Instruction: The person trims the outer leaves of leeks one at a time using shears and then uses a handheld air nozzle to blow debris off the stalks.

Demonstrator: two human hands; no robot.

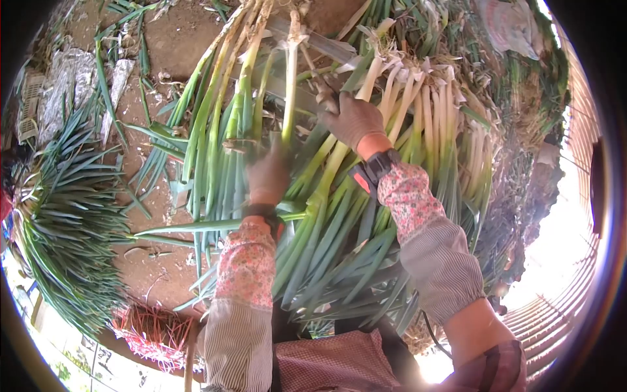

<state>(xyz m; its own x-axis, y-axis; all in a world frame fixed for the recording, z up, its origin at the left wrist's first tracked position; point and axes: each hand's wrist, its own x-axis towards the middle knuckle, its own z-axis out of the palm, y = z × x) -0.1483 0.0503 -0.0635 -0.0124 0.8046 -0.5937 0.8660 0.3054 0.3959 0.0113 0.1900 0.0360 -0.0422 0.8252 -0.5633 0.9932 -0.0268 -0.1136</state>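
Note:
My gloved left hand (266, 175) is smeared by motion, its fingers closed around a green onion (291, 81) that stands up from it with the root end away from me. My gloved right hand (356, 121) is closed, fingertips curled around a thin brownish piece (320, 85); I cannot tell what this is. Left of my left hand lies a bunch of long green onions (212, 140), roots toward the top of the view. Beneath and beyond my right hand spreads a pile of green onions with white stems (431, 111), their leaves (339, 228) fanning toward me.
At the far left sits a big bundle of green onions (72, 222). Pink and red ties (153, 333) lie in a heap at lower left. Loose leaves and plastic scraps (68, 88) litter the brown ground (153, 261). A whitish sack (509, 26) rests at upper right.

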